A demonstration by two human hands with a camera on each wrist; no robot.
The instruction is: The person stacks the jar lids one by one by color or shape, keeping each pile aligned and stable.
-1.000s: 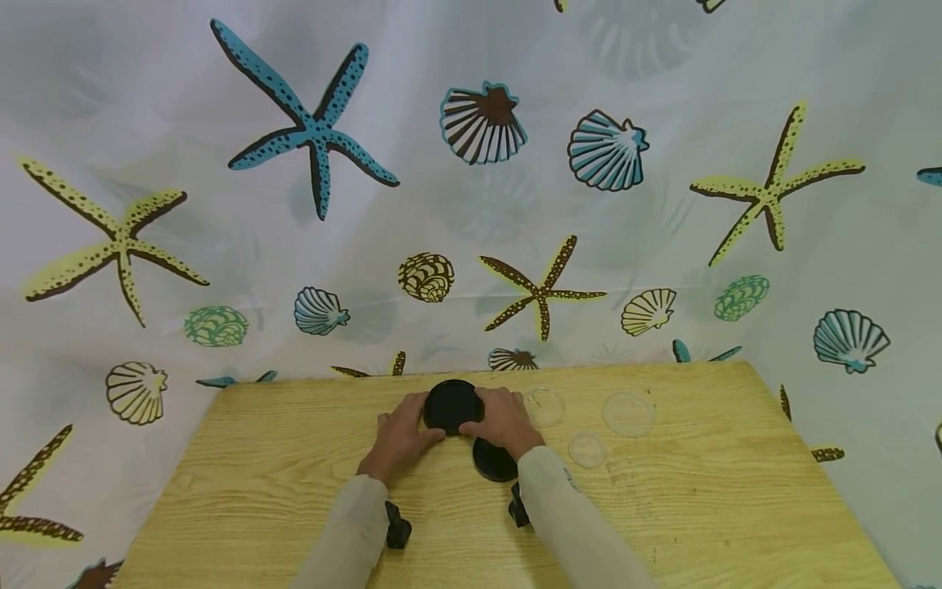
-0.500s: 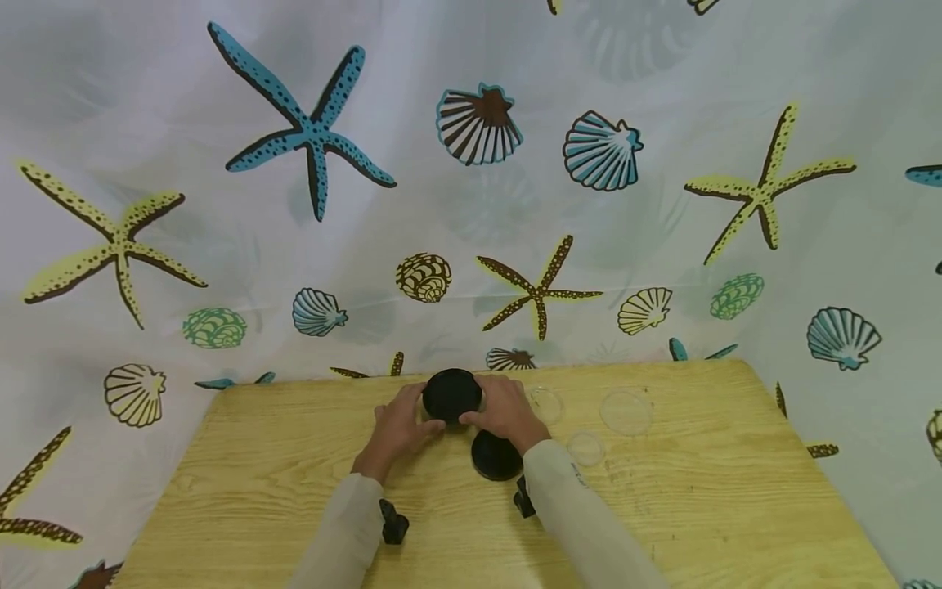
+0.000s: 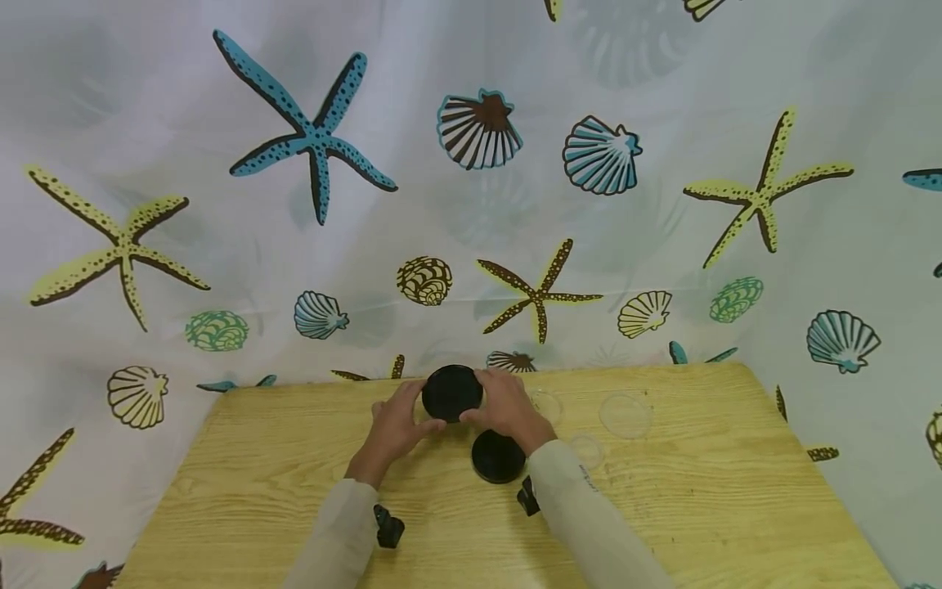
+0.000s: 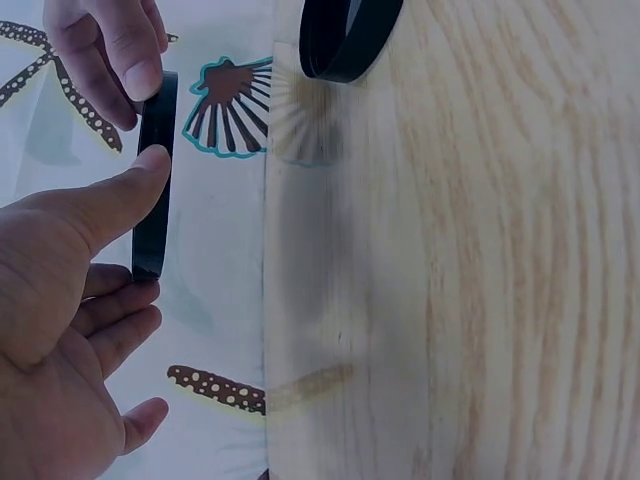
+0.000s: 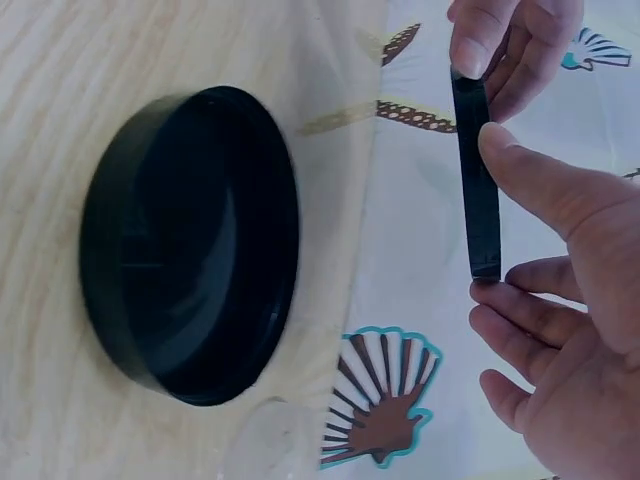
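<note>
Both hands hold a round, shallow black lid (image 3: 452,394) near the far edge of the table. My left hand (image 3: 396,421) grips its left rim, thumb on the near side and fingers beyond. From the right, my right hand (image 3: 508,409) grips the opposite rim in the same way. Seen edge-on, the lid (image 4: 152,225) is raised above the tabletop in the left wrist view. A round black dish (image 5: 190,250) with a low wall sits on the table, open side up, just nearer than the raised lid and beside my right wrist.
To the right of my right hand lie three clear round discs: one large (image 3: 625,415), one small (image 3: 586,451) and one (image 3: 546,407) close to the hand. The wooden table (image 3: 280,474) ends at a white curtain (image 3: 353,270) printed with shells and starfish.
Both hands have raised the black lid a little and shifted it slightly away toward the far edge. The dish and the clear discs have stayed in place.
</note>
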